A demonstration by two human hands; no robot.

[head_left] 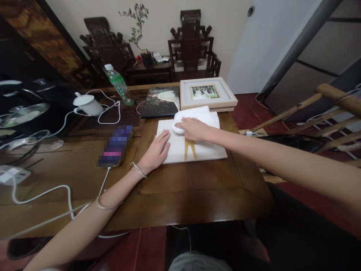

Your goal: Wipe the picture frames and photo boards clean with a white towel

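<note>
A flat white panel point(208, 152) with a forked gold-brown shape point(190, 149) on it lies on the wooden table in front of me. My left hand point(155, 151) rests on the panel's left edge, fingers stretched out and holding nothing. Over the panel's upper part, my right hand point(193, 129) is closed on a white cloth point(197, 114), bunched at the fingers and spread out behind them. The cloth and hand hide part of the panel and the top of the gold-brown shape.
Behind the panel lie a dark picture panel point(159, 103) and a light wooden photo frame point(229, 99). To the left are a phone point(115, 146) on a cable, a green-labelled bottle point(120, 84), a lidded white cup point(88, 104) and loose white cables point(67, 188).
</note>
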